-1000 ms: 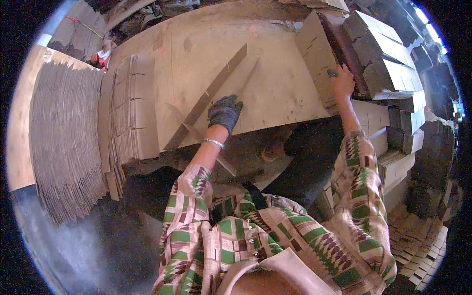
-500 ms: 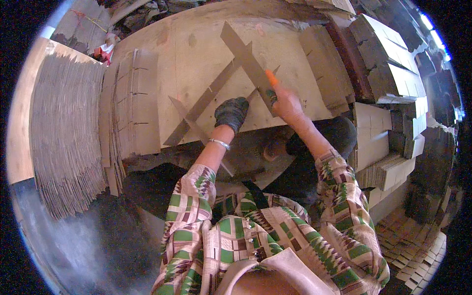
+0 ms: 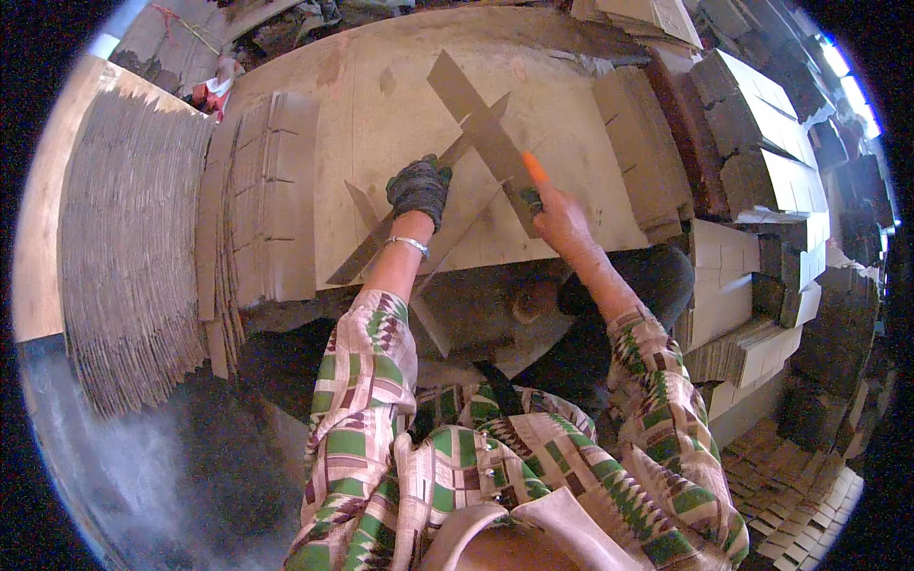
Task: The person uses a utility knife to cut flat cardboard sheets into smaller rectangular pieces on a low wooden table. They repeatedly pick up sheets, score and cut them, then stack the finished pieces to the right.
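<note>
I had the upper strip (image 3: 484, 135), a flat length of slotted brown cardboard, slanting over the middle of the desk (image 3: 571, 190). It crossed above the lower strip (image 3: 363, 259), which sloped the other way. A third strip (image 3: 362, 206) and what seemed a fourth strip (image 3: 465, 231) ran out past the near edge.

The right hand (image 3: 560, 219) was closed on the upper strip's near end, an orange cover on one finger lying along its side. The gloved left hand (image 3: 421, 190) lay over the lower strip; its fingertips were partly hidden, so from my end I could not tell how firmly it gripped.

I judged the step in hand to be fitting slot to slot. Doing it well called for steadying the lower strip near the crossing, squaring the upper one to it, then pressing straight down; a twist could crease the card.

The desk was pale, scuffed board. On its left stood slotted sheets (image 3: 286, 190) beside a tall ribbed stack (image 3: 133, 247); on its right lay more slotted pieces (image 3: 652, 143), with cardboard bundles (image 3: 762, 124) beyond a dark red bar (image 3: 685, 133).
</note>
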### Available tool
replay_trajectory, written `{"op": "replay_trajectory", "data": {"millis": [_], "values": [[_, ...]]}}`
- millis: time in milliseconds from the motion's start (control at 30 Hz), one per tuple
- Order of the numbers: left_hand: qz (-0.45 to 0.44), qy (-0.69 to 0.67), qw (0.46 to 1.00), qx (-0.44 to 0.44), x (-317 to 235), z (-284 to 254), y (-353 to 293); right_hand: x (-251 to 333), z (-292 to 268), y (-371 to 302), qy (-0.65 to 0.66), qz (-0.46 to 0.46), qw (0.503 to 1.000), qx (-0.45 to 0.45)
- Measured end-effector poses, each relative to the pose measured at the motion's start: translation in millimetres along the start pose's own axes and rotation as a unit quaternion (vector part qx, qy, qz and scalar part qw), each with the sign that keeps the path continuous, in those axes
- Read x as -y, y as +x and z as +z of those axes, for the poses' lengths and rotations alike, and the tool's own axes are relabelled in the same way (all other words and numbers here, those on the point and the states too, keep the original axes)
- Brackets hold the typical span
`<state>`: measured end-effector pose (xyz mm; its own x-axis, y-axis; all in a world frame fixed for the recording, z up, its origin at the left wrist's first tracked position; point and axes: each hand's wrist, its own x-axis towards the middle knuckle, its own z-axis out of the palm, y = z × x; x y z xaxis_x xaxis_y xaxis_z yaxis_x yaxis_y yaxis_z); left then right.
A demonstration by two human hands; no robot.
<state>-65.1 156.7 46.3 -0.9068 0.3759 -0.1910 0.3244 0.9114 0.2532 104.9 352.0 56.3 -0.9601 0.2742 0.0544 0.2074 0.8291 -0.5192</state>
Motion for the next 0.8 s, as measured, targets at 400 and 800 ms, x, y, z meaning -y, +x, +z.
{"op": "replay_trajectory", "data": {"millis": [400, 800], "values": [[-0.012, 0.019, 1.000, -0.015, 6, 5, 8, -1, 11, -13, 0.002, -0.025, 0.999, -0.028], [-0.018, 0.000, 1.000, -0.022, 7, 0, 1, 22, -2, 7, -0.008, 0.043, 0.995, 0.089]]}}
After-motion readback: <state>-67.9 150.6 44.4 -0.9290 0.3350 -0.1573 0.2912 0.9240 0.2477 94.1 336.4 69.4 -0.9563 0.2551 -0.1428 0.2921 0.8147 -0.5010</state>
